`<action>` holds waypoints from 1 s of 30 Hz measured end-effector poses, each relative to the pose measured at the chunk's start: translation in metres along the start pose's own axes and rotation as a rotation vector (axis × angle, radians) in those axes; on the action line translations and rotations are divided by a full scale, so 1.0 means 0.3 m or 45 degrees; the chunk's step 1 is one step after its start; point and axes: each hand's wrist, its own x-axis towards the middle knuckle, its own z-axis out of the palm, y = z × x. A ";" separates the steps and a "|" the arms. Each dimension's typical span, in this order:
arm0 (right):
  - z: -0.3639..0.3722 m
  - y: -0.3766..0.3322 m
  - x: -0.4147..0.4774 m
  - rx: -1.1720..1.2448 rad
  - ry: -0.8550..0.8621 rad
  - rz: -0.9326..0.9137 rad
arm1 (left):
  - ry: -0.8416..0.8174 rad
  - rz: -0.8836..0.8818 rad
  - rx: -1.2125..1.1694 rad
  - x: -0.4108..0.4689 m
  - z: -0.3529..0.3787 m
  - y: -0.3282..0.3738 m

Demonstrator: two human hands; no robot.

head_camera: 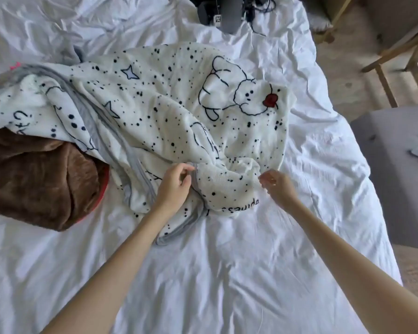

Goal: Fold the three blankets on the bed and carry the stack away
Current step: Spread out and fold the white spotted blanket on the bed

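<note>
Now gripping the white blanket [179,112] with both hands, crumpled mid-bed.

Fleecy and soft, dotted black, with outlined stars, a cartoon figure and a red patch; grey hem, rumpled in thick folds on the creased white sheet [203,273]. Overlaps the plush brown blanket [39,179], heaped at the left edge. Left hand [174,186]: arm stretched forward, fingers curled, pinching the grey hem at the near fold. Right hand [278,186]: knuckles up, fingertips pinching the near right corner, just above the sheet. Apart, with a bulging fold between.
</note>
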 end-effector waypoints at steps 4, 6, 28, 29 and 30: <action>-0.065 0.015 0.101 -0.567 0.089 -0.281 | 0.089 0.332 0.173 0.101 0.070 0.054; -0.082 0.046 0.139 -0.976 -0.056 -0.534 | -0.066 0.332 0.286 0.127 0.131 0.054; -0.118 -0.153 -0.088 -0.609 -0.210 -0.605 | -0.008 -0.096 0.372 0.067 -0.115 0.044; -0.124 -0.199 -0.107 -0.579 -0.231 -0.623 | -0.084 -0.022 0.307 0.054 -0.121 0.080; -0.131 -0.245 -0.126 -0.550 -0.249 -0.641 | -0.193 0.039 0.208 0.039 -0.123 0.123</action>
